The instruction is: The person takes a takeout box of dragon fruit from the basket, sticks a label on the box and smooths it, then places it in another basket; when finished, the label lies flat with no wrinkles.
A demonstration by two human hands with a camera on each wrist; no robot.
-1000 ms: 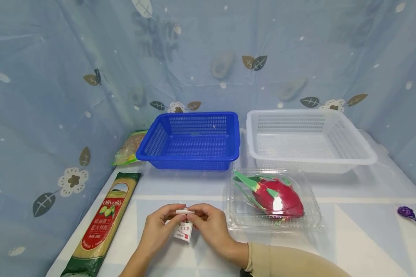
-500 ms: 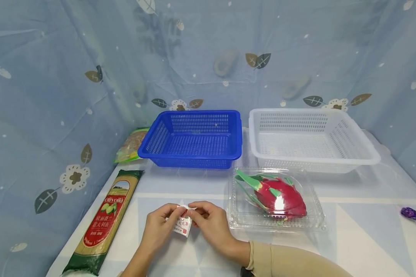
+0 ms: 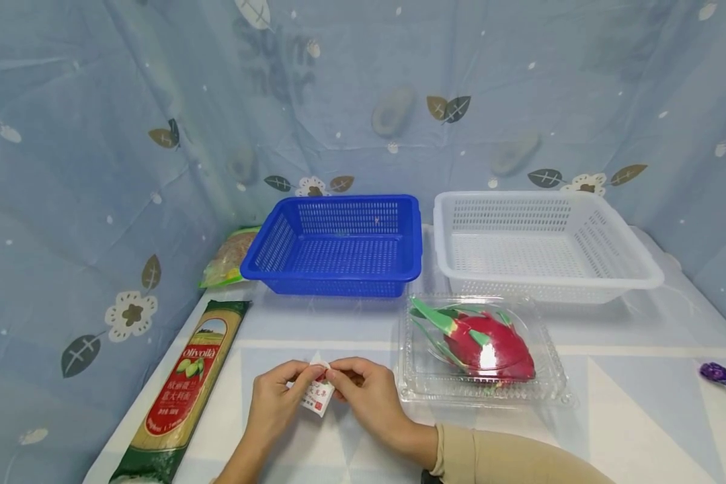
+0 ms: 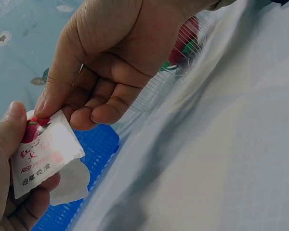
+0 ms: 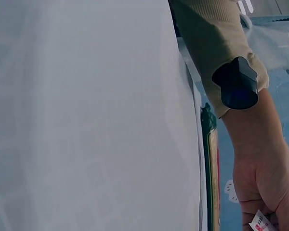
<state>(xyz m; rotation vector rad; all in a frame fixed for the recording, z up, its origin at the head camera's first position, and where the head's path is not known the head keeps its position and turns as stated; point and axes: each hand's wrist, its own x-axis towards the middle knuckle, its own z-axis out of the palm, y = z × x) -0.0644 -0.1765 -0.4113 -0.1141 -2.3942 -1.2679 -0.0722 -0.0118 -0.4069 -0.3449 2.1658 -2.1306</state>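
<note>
The left hand (image 3: 278, 393) and right hand (image 3: 372, 403) both pinch a small printed slip (image 3: 318, 398) over the near side of the tabletop (image 3: 635, 430), left of centre. The left holds it from one side, thumb on its face, and the right grips its edge, presumably because something so thin needs two grips to stay steady; a pale piece (image 4: 72, 180) shows behind it. To the right, a clear box (image 3: 420, 390) encloses a dragon fruit (image 3: 496, 346), probably stopping it from rolling. The blue basket (image 3: 339, 277) and white basket (image 3: 544, 280) stand side by side at the far side, perhaps leaving the hands room, and a pasta pack (image 3: 181, 383) lies lengthwise along the left edge
</note>
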